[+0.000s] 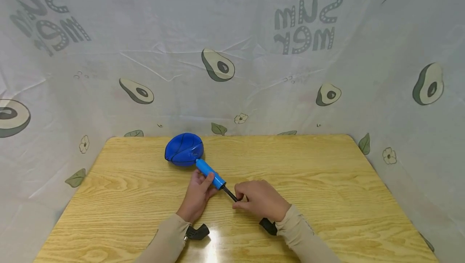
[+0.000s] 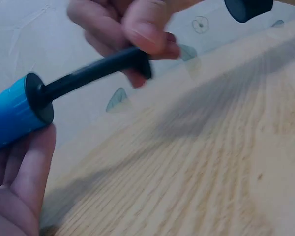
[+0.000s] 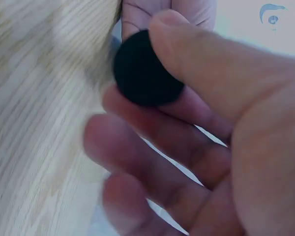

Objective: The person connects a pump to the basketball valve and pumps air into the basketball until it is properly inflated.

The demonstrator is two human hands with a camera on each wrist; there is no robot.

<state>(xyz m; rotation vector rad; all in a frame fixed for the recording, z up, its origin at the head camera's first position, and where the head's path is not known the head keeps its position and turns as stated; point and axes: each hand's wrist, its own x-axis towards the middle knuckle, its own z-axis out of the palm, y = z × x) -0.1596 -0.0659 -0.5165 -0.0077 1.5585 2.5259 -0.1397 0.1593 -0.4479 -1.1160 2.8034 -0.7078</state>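
Avocado-printed cloth [image 1: 174, 101] backs the wooden table [image 1: 308, 166], where a slack blue ball [image 1: 183, 150] sits at the tip of the pump [image 1: 205, 167]. My left hand [image 1: 197, 195] grips its barrel, my right hand [image 1: 262, 199] pinches the black handle [image 3: 143, 73]: mid-pumping, I judge, so the next push wants steadiness.

Evenly lit and mostly sharp in the head view, with white glare at 6 o'clock on the yellow wood-grain tabletop [image 1: 308, 166]. Dimmer and hazier in the left wrist view, with soft-edged shadows from 2 towards 8 o'clock and slight blur on the bare right hand [image 2: 125, 29] at 12. Washed out at 1 o'clock in the right wrist view, blurred at 9, nearly featureless on the round black handle end [image 3: 142, 73].
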